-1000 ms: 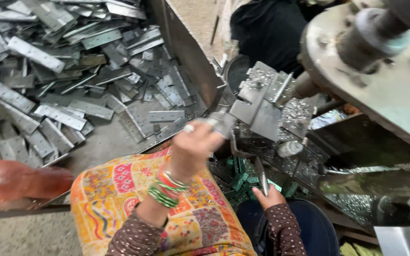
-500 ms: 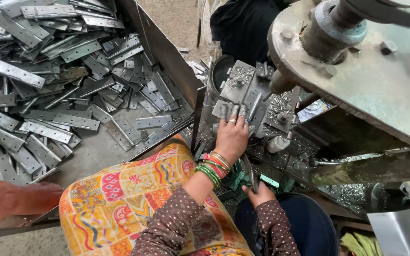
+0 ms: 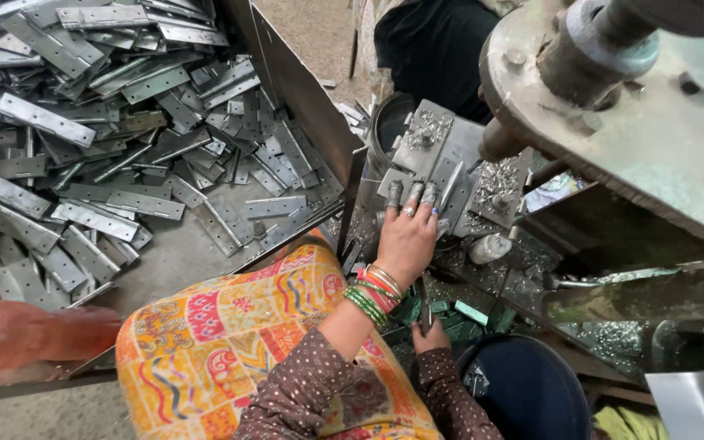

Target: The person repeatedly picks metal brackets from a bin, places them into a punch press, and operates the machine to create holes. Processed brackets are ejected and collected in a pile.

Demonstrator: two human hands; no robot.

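At the far left a heap of flat grey metal strips with punched holes lies loose in a shallow sheet-metal tray. The tray's raised wall keeps the pile from sliding toward the machine, and its near edge sits just beside the person's knee, so the stock is likely kept there for easy reach. An orange-capped brownish plastic bottle lies on its side at the lower left, apart from the strips.

In the middle, the lap is covered by yellow patterned cloth. The left hand, with green and red bangles at the wrist, is stretched forward with its fingers spread flat and fairly wide. They press down on a small grey metal piece lying on the grey steel press block, which looks like a way of holding it square against the tooling. It is a press rather than a closed grip.

Just below, the right hand is curled around a thin dark metal rod that stands nearly upright; it may be a lever or a pick.

Bright metal shavings cover the block, and to the right looms the heavy round grey machine head. Under it stands a dark blue round bin.
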